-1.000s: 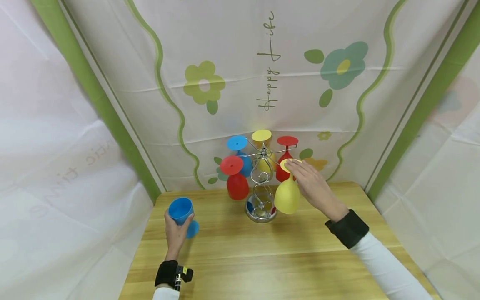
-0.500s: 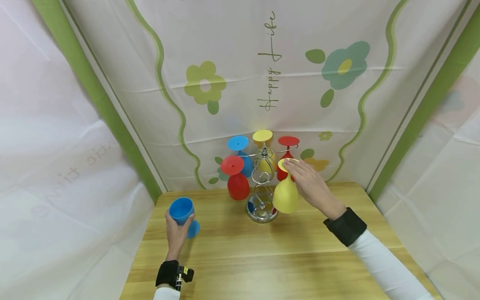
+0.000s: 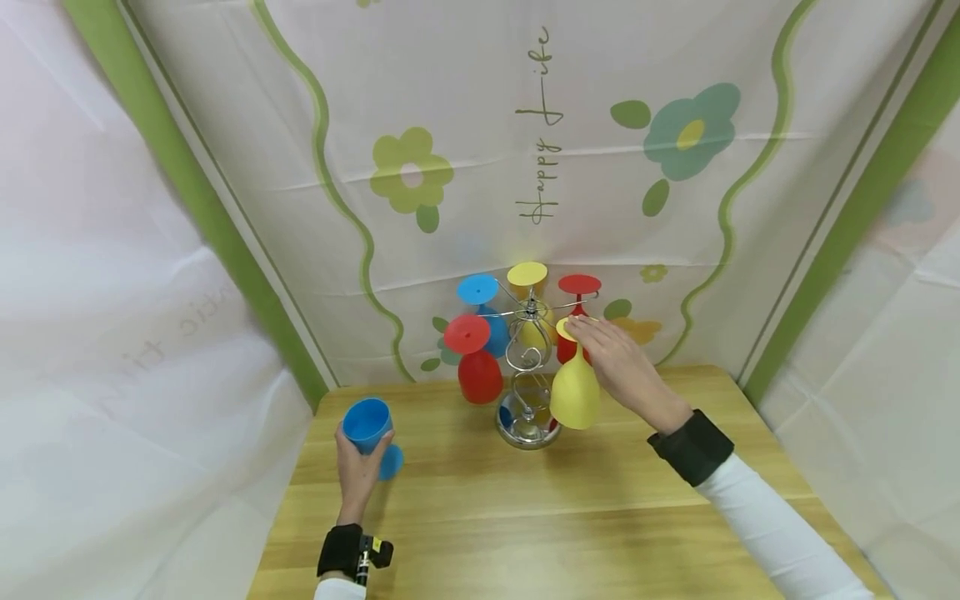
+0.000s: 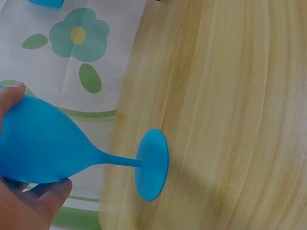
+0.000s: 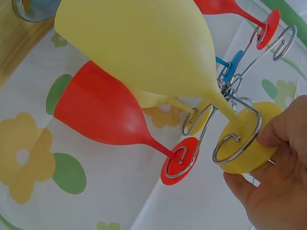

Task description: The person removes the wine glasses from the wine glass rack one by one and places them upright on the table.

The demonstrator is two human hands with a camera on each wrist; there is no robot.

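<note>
Left hand [image 3: 357,472]: we see fingers curled round blue cup [image 3: 367,427]
Right hand [image 3: 618,365]: fingers pinching yellow cup [image 3: 575,396] by foot [image 5: 252,158]
Rack [image 3: 528,428]: right of blue cup

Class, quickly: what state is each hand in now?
Left hand: closed, holding a blue goblet.
Right hand: closed, holding the nearer yellow goblet by its base.

A wood-grain table [image 3: 480,521] spans the lower middle of the head view. On it — right of the frame's centre, low — stands a round chrome rack base [image 3: 528,432].
</note>
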